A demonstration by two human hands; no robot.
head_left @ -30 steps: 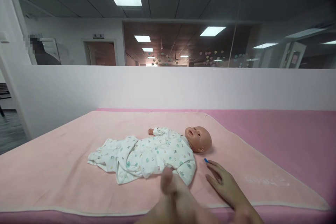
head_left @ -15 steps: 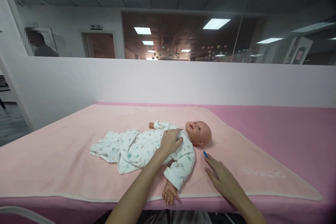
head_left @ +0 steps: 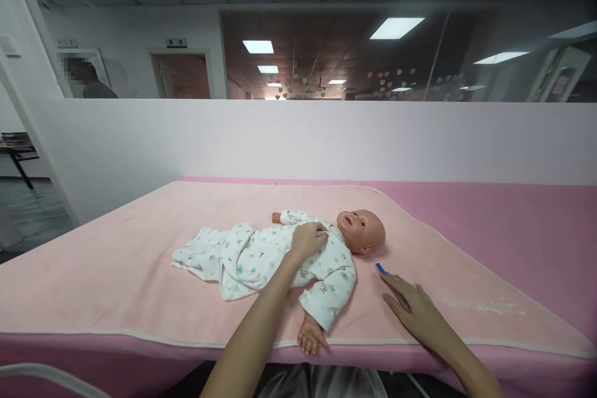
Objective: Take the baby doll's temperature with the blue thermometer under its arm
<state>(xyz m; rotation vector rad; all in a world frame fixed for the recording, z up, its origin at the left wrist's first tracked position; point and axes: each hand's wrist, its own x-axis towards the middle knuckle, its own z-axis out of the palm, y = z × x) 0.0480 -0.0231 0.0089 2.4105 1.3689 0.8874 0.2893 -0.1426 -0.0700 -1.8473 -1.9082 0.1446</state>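
Observation:
A baby doll [head_left: 361, 230] in a white printed sleepsuit [head_left: 261, 258] lies on its back on a pale pink blanket [head_left: 116, 280], head to the right. My left hand [head_left: 306, 240] rests on the doll's chest near the collar, fingers curled and pinching the fabric. My right hand [head_left: 415, 308] lies flat on the blanket to the right of the doll, fingers stretched out, a blue nail showing. The doll's near arm [head_left: 321, 317] reaches to the blanket's front edge.
The blanket covers a darker pink mattress [head_left: 513, 230]. A white partition wall [head_left: 298, 137] stands behind it, with glass above. A person [head_left: 88, 81] is beyond the partition at the far left. A dark table [head_left: 16, 152] stands at the left edge.
My left hand came up from the near edge and settled on the doll's chest. The doll's near arm now shows stretched toward me. My right hand stayed flat on the blanket.

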